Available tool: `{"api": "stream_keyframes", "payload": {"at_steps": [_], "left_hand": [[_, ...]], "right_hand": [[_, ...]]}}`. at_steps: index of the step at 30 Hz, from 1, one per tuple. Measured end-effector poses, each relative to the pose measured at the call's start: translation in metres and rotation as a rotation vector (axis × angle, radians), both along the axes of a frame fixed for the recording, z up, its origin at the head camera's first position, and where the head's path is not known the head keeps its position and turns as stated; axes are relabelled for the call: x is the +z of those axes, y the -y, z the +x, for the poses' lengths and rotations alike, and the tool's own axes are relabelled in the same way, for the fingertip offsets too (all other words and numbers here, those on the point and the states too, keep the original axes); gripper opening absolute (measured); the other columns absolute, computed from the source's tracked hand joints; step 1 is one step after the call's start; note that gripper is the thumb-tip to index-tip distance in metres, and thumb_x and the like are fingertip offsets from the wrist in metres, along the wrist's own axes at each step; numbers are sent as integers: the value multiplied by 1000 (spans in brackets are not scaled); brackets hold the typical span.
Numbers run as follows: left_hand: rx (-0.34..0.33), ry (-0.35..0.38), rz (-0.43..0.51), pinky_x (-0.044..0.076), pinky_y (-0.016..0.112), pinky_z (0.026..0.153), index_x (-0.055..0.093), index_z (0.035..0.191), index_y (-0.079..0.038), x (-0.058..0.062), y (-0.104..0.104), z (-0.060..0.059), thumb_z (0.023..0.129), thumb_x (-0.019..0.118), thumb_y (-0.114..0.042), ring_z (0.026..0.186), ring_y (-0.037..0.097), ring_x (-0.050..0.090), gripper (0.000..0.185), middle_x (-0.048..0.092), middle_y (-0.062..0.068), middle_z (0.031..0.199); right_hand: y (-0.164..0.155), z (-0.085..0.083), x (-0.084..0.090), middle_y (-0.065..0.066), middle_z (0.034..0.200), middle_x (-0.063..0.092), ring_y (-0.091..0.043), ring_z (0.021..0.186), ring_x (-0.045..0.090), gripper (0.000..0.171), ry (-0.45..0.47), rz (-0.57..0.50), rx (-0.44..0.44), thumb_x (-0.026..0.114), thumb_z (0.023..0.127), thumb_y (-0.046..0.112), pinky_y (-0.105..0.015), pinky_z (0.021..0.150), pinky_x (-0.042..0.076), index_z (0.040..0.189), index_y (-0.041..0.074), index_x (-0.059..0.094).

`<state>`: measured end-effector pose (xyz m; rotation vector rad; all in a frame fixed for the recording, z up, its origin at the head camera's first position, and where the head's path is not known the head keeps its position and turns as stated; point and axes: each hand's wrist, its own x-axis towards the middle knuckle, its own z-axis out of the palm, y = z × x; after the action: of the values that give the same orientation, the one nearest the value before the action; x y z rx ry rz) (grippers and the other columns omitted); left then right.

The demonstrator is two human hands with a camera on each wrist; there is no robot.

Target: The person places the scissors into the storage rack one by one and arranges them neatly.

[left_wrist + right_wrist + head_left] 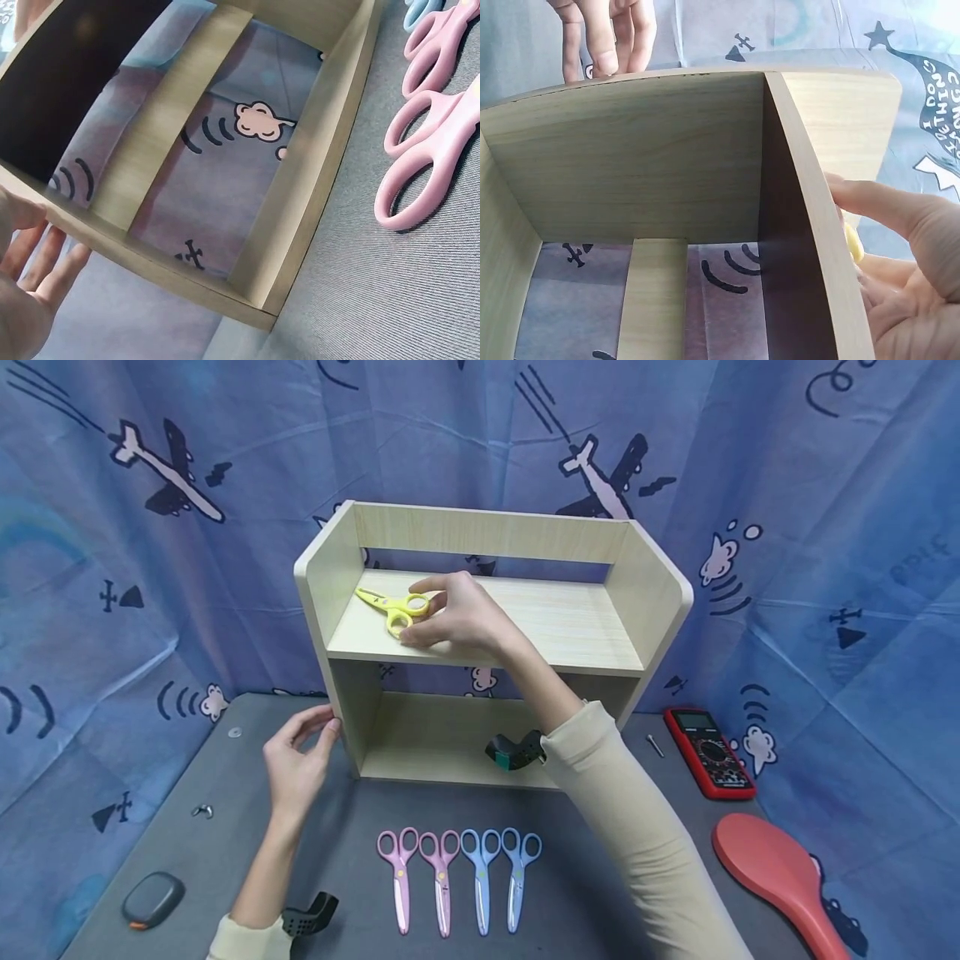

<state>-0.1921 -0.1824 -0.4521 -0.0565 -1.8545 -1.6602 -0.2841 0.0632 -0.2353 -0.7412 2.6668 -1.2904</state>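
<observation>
Best to lay the yellow scissors, pinched in the right hand, flat on the top shelf, left hand loose-fingered against the shelf side

Cream long sleeves, black wrist cameras

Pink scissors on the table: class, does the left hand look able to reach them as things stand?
Probably yes. The left hand rests at the shelf's left side, and the grey tabletop between it and the pink scissors looks bare.

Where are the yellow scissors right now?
In the head view, the yellow scissors lie on the left part of the wooden shelf's top board, under the right hand's fingertips.
</observation>
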Motion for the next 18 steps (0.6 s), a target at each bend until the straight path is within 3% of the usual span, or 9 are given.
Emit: {"api": "stream_keyframes", "payload": {"at_steps": [5, 10, 14, 18], "left_hand": [[3, -2, 8, 65, 17, 84, 80, 116, 2, 1, 0, 0, 97, 78, 1, 93, 4, 77, 19, 78, -14, 100], [1, -1, 13, 66, 17, 83, 80, 116, 3, 1, 0, 0, 96, 78, 3, 91, -1, 76, 20, 77, -17, 99], [-4, -2, 18, 65, 16, 82, 79, 116, 5, 2, 0, 0, 96, 78, 6, 89, -3, 75, 21, 76, -19, 98], [-7, -9, 19, 65, 15, 82, 79, 116, 5, 2, 0, 0, 95, 77, 7, 90, -4, 75, 21, 76, -20, 99]], "right_hand": [[12, 5, -1, -12, 98, 83, -14, 76, 76, 60, 7, -4, 2, 92, 88, 15, -24, 68, 62, 141, 1, 68], [21, 9, -2, -11, 83, 80, -11, 61, 72, 39, -7, 4, -23, 91, 89, 18, -26, 59, 63, 120, 0, 76], [26, 9, -3, -11, 82, 80, -13, 61, 71, 31, -45, 23, -25, 92, 88, 19, -24, 57, 60, 111, 2, 79], [29, 8, -6, -11, 101, 80, -16, 83, 72, 46, -136, 82, -33, 94, 86, 28, -22, 69, 56, 122, 4, 79]]}}
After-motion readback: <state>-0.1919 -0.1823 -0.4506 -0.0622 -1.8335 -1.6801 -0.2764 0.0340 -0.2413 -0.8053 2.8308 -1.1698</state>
